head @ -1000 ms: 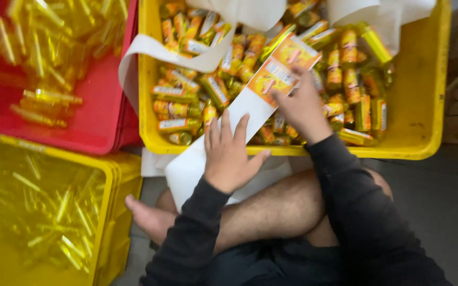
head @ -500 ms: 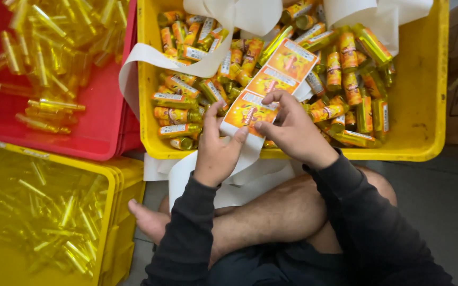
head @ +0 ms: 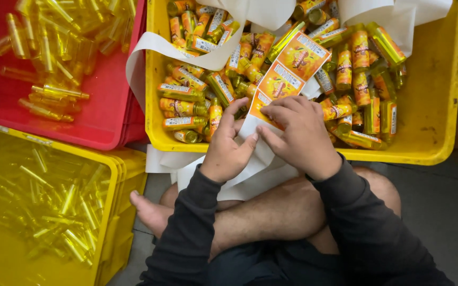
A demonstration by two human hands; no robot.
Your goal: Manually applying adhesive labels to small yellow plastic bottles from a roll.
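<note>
Right hand [head: 298,132], centre of frame, fingers curled down on the near end of a strip of orange labels [head: 287,71], pinching at a label edge. Left hand [head: 229,145] just beside it, fingers half open, thumb and fingertips touching the white backing paper [head: 250,169] under the strip; not closed around anything. Strip runs up and right from the hands, lying over the bottles.

Yellow bin [head: 441,106] at top centre and right holds a heap of small bottles [head: 186,106] that already carry orange labels, many of them, so a good share looks done. More white backing paper [head: 186,50] loops across that bin, already peeled bare. Red bin [head: 102,122], upper left, holds plain golden tubes [head: 54,95] with no labels. Second yellow bin [head: 117,175], lower left, also full of bare tubes [head: 70,201]. Judging by those two bins, plenty left unlabelled.

Person sits cross-legged on the floor [head: 441,212], bare foot [head: 152,212] near the lower-left bin, dark sleeves. No bottle in either hand at this moment.
</note>
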